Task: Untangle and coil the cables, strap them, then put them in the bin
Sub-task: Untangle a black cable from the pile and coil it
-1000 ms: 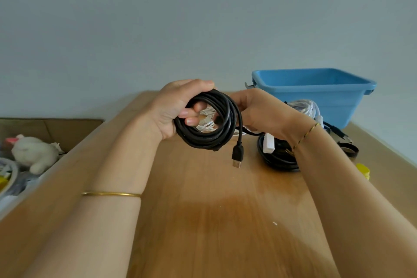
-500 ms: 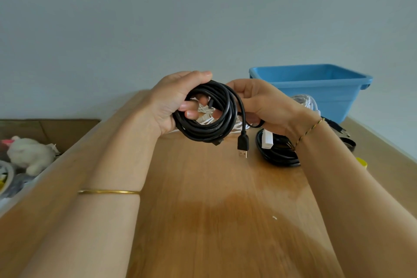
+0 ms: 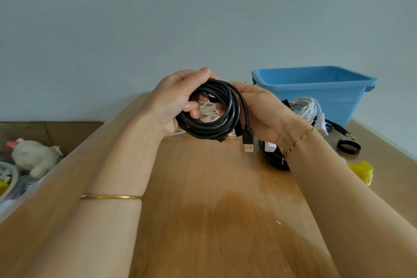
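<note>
A coiled black USB cable [image 3: 216, 126] is held up above the wooden table [image 3: 203, 187]. My left hand [image 3: 176, 101] grips the coil's left side, fingers curled through the loop. My right hand [image 3: 259, 108] holds the coil's right side from behind. The cable's free end runs over the coil and its USB plug [image 3: 248, 142] hangs down in front. The blue bin [image 3: 316, 90] stands at the back right of the table. A white cable bundle [image 3: 309, 106] and another black coil [image 3: 273, 160] lie beside the bin, partly hidden by my right wrist.
A black strap ring [image 3: 349, 147] and a yellow object [image 3: 361, 170] lie at the table's right edge. White tangled cord [image 3: 209, 111] shows through the held coil. Left of the table, a cardboard box [image 3: 56, 133] holds a white plush toy [image 3: 33, 157].
The coil has tilted so its loop faces me more. The free end now lies across the coil's right side, with the plug hanging further right. The view shifted slightly.
</note>
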`<state>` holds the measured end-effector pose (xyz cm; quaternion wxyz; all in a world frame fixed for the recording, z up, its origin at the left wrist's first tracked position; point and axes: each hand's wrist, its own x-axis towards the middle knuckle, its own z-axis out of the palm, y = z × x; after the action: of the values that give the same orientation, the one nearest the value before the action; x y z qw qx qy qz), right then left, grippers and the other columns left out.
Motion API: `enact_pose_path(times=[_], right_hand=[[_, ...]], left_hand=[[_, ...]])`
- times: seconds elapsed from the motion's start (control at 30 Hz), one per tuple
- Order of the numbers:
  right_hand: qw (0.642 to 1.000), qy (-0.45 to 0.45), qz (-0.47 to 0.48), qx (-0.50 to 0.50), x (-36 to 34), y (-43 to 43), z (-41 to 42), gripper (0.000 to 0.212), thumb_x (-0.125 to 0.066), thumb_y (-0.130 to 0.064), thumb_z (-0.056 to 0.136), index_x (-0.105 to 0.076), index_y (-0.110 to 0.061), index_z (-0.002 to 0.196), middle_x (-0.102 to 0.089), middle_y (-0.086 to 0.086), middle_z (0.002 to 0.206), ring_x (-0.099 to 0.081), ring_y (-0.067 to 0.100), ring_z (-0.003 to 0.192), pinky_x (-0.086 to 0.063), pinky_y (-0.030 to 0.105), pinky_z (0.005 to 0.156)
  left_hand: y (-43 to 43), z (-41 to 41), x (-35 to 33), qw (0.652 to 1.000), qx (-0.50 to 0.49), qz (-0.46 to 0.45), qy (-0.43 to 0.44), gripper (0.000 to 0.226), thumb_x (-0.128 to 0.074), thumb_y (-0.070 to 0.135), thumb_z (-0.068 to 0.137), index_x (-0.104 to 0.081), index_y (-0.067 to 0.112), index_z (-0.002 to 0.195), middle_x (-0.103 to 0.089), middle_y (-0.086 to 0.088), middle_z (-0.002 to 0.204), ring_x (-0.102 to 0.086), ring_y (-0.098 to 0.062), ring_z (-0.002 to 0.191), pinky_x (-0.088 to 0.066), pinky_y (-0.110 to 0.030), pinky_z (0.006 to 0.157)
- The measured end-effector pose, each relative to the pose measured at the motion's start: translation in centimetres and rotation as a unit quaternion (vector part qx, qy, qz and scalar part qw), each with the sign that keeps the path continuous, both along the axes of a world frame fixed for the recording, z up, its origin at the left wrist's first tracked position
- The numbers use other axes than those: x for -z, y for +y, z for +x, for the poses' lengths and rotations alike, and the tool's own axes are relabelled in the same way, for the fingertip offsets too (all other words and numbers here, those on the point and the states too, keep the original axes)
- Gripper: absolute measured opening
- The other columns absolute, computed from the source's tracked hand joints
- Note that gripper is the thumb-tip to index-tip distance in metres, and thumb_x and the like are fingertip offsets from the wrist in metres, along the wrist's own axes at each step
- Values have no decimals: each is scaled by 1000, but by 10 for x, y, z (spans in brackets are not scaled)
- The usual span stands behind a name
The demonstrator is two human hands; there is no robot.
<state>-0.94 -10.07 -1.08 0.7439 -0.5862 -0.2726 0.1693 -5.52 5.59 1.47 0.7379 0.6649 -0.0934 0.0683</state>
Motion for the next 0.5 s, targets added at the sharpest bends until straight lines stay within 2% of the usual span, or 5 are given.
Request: enact_pose_path(times=[0.17,0.23,0.3,0.4,0.5], right_hand=[[1000,1,9,19,-3,8,-4,54,-26,-46,100,-63,-8,106,-67,9,83,-61,20,66,-49,29,63],[998,-56,-19,21,-2,11,-4,61,-38,-54,93,-61,-1,112,-63,22,98,-54,34,81,-42,42,75],[997,-71,-17,22,1,10,-1,54,-52,-37,90,-53,7,122,-57,32,106,-54,35,89,-44,43,80],[997,-70,24,21,5,8,0,30,-40,-16,99,-57,2,114,-62,6,79,-56,8,69,-47,18,62],[997,-72,27,4,6,11,-2,28,-31,-15,101,-58,-5,101,-59,-5,65,-50,3,57,-41,15,53]], left_hand=[[1,3,2,999,-37,4,4,23,-57,25,94,-64,4,93,-45,-9,66,-27,-5,34,-31,-16,36],[0,3,2,999,-38,8,2,25,-59,28,92,-64,3,94,-45,-9,66,-27,-5,34,-31,-17,36],[0,2,2,1000,-20,22,0,34,-59,36,87,-65,4,96,-44,-8,65,-27,-5,35,-32,-17,36],[-2,0,1,999,16,32,2,36,-52,42,85,-63,9,97,-42,-3,59,-28,-4,35,-32,-17,38],[-1,-1,1,998,47,40,-8,40,-51,41,82,-60,8,103,-45,0,55,-31,-3,36,-32,-16,39]])
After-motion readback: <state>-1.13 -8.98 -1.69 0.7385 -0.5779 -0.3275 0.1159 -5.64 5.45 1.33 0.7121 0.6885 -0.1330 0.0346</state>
